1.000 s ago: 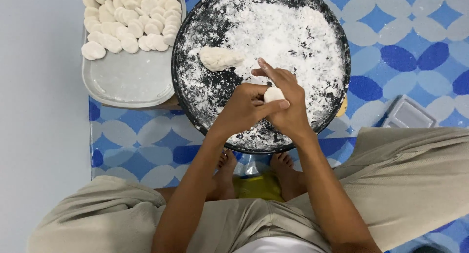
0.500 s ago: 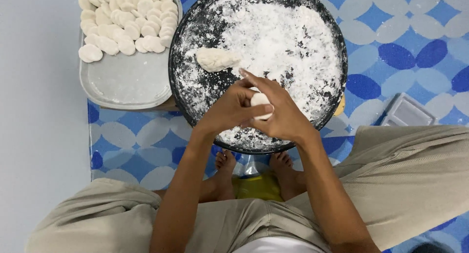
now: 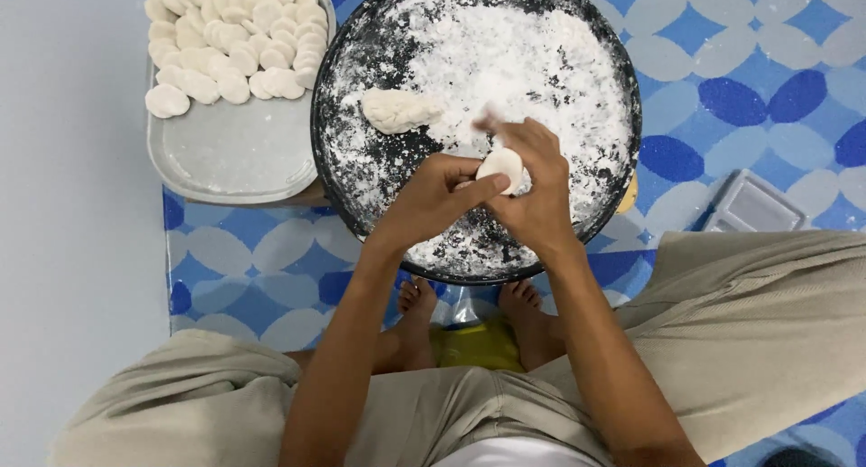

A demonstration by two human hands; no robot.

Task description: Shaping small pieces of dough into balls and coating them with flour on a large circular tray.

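Pinching a small round dough piece (image 3: 502, 167) between both sets of fingers, the person works it just above the floured black pan (image 3: 356, 174). Left hand (image 3: 433, 201) has its thumb laid across the front of the piece, the other fingers curled in behind it; right hand (image 3: 532, 192) cups it from the far side, fingers closed round its edge, the forefinger tip blurred. So both hands are clamped on that one piece, and it sits between the fingertips, off the flour. By the look of it, this is the shaping step: one piece being flattened into a disc. The next move, I'd judge, calls for even thumb pressure and a gentle carry so the disc keeps its form. Just beyond the fingertips lies one long dough lump (image 3: 399, 109) on the flour. Well apart, up and left of the fingers, a grey tray (image 3: 230, 156) holds the shaped discs (image 3: 236, 36), overlapping in rows, roughly forty; an exact count I cannot give. Off to the right lies one small grey lid (image 3: 753, 205) on the blue patterned mat (image 3: 253, 259)
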